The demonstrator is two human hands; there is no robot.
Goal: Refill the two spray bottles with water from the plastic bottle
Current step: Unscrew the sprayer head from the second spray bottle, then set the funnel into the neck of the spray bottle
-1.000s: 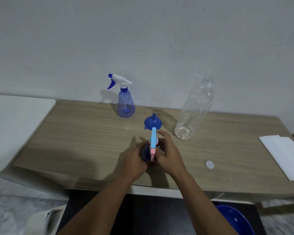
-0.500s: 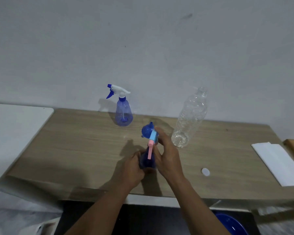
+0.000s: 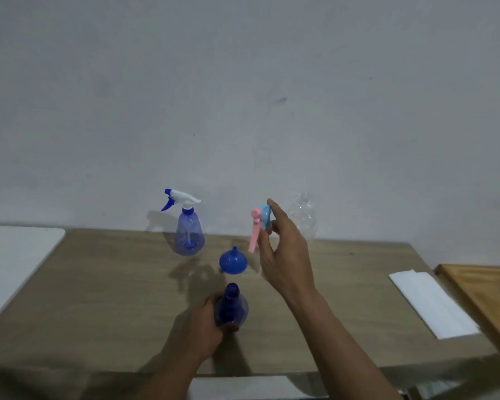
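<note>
The fingers (image 3: 275,210) of the right hand (image 3: 285,256) are pinching the pink-and-blue spray head (image 3: 259,225) and holding it in the air, above the desk (image 3: 98,284) and well apart from any bottle neck. The left hand (image 3: 204,323) is curling its fingers round the lower body of the dark blue spray bottle (image 3: 232,306), which is standing upright near the front edge of the desk with its neck open.

Judging from this, the task is sitting at an early stage for this bottle: the head is already off, but nothing is going in yet. The blue funnel (image 3: 233,262) is lying mouth-down on the desk just behind the bottle, not seated in the neck, and nobody is holding the plastic bottle (image 3: 305,217), which is standing at the back near the wall, partly hidden behind the right hand. How much water it is carrying I cannot tell. The pale blue spray bottle (image 3: 188,233) is standing at the back left with its white-and-blue trigger head on; whether it is full is not readable here. Setting the head down, placing the funnel, pouring and recapping seem to be waiting.

Counting: two spray bottles, two spray heads (one fitted, one in hand), one funnel, one plastic bottle, one folded white sheet (image 3: 429,303) and one wooden board (image 3: 488,298) to the right.
</note>
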